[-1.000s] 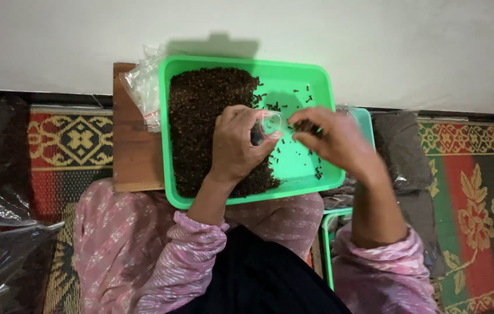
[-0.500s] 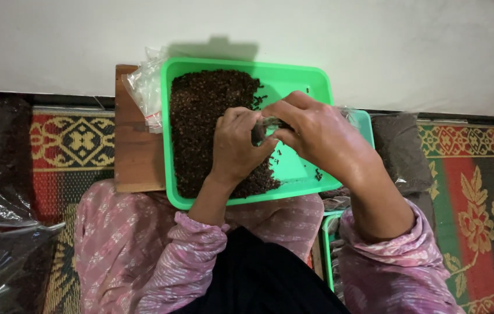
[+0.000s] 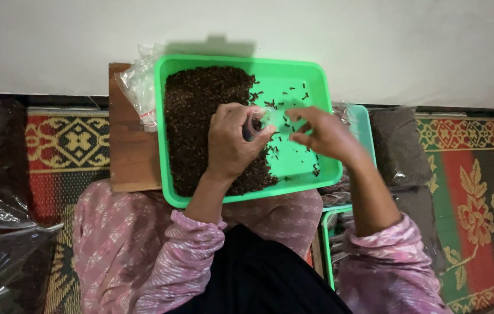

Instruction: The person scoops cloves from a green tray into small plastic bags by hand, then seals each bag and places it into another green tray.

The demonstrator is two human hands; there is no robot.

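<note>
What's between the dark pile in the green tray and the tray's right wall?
In the head view, green tray floor with only scattered dark bits lies between the dark pile and the right wall; both hands hover over it.

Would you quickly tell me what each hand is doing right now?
Left hand: closed around a small clear container, over the green tray.
Right hand: fingers pinched together beside the container; whether they hold anything cannot be told.

Left hand (image 3: 231,142): fingers curled toward 2 o'clock, thumb and forefinger pinched together, forearm running down to 7 o'clock. Right hand (image 3: 321,132): fingers pointing to 9 o'clock, loosely bent, tips just beside the left fingertips; forearm descends toward 5 o'clock.
</note>
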